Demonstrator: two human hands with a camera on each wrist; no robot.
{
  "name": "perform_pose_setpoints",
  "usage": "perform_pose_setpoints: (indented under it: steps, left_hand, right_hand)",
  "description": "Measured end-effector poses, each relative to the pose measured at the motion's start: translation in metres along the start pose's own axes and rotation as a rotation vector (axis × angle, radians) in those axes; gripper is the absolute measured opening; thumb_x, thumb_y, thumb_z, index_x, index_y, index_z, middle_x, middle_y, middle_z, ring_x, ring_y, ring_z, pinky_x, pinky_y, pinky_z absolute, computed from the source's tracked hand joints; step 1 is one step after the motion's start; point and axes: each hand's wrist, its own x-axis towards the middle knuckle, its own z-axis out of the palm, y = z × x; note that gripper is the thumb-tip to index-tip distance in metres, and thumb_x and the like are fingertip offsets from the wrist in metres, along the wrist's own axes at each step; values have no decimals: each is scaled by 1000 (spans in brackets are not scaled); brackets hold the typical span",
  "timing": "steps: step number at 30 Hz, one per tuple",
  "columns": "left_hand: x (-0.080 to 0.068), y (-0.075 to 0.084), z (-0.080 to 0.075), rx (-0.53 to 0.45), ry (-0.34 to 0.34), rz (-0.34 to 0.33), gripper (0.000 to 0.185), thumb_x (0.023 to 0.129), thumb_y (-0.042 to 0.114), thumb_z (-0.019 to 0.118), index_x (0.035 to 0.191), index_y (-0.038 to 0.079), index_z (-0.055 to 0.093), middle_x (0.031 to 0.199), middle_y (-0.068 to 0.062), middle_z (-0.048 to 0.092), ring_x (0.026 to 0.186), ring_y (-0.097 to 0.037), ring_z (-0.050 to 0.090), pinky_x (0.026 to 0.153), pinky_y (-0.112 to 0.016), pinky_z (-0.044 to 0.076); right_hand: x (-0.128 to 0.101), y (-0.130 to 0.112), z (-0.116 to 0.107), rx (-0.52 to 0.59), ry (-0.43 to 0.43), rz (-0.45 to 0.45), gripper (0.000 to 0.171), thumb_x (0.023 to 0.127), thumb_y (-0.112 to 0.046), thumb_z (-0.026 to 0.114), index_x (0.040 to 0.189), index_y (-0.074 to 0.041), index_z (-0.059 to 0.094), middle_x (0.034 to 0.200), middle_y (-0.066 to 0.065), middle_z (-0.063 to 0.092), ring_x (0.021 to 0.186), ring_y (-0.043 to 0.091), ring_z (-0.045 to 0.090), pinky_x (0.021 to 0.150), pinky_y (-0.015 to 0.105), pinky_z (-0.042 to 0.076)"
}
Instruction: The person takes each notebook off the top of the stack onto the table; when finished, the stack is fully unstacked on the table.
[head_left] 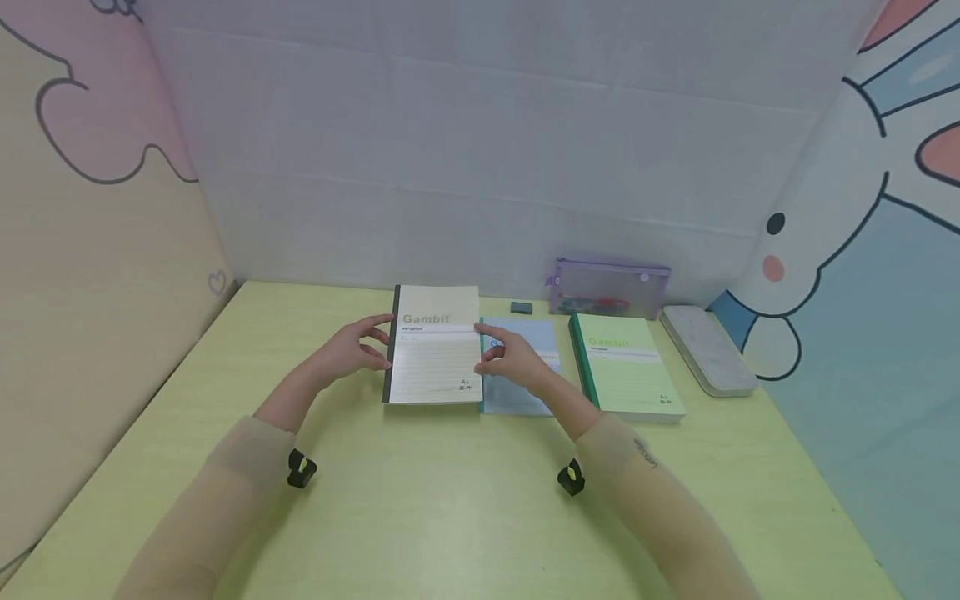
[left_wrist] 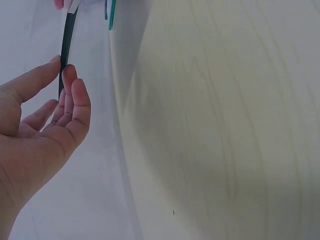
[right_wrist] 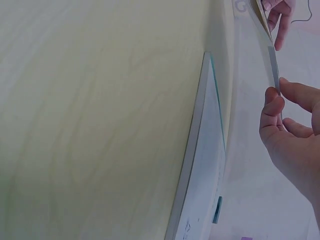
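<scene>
A white notebook (head_left: pixel 435 354) with a black spine and "Gambit" on its cover is held up off the table between both hands. At its spine side, my left hand (head_left: pixel 348 354) pinches the edge between thumb and fingers; the dark spine (left_wrist: pixel 66 42) shows edge-on in the left wrist view. Across from it, my right hand (head_left: pixel 516 358) pinches the opposite edge, a thin strip of notebook (right_wrist: pixel 274 65) in the right wrist view. Beneath the right hand, a blue notebook (head_left: pixel 525 402) lies on the table, partly covered by hand and forearm.
To the right lies a thick light-green notebook (head_left: pixel 630 371) with a green spine. Beyond it is a grey rounded case (head_left: pixel 708 350). A purple see-through pencil pouch (head_left: pixel 611 287) leans against the back wall, near a small dark block (head_left: pixel 521 307). Walls border the table (head_left: pixel 420 517).
</scene>
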Motion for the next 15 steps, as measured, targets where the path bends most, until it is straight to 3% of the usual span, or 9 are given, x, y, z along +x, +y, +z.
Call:
perform_pose_setpoints:
  steps: [6,15]
  left_hand:
    - [10,-12,-5,5,-48,3,83,80,2,70,149,13,27,124,-17,48,97,-24,64,85,-36,46]
    - [26,-25,-5,55,-87,-60,82,79,1,70,149,12,28,125,-17,46,79,-18,59,71,-28,47]
  right_hand:
    - [11,9,8,0,-27,16,76,81,-2,72,146,-16,36,89,8,63,82,12,61,71,24,50]
    - [27,15,13,-191,-37,35,78,78,-7,76,145,-14,37,84,5,66,77,13,63,68,25,50]
